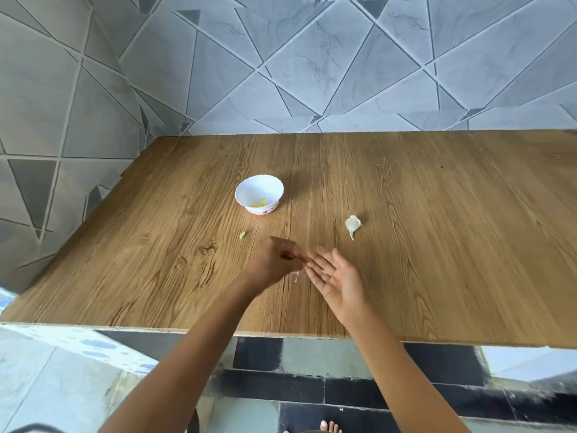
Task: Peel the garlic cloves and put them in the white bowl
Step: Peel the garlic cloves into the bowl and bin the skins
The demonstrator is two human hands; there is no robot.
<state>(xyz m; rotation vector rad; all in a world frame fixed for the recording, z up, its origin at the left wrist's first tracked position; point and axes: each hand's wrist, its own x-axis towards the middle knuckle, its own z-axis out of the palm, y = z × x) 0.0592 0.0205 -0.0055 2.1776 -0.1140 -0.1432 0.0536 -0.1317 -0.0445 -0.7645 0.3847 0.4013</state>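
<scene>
Wooden table (437, 245), hands brought together over it.
Left hand (274, 264) is curled against the flat-spread right hand (337, 276); its hold cannot be told. Garlic clove (352, 225) is seen at 2 o'clock, white bowl (249, 189) at 11.

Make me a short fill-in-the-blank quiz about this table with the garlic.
1. The white bowl stands on a ____ table.
2. The right hand is held palm ____, fingers straight.
3. The papery garlic piece lies on the table to the ____ of the bowl.
Missing words: wooden; up; right.
</scene>
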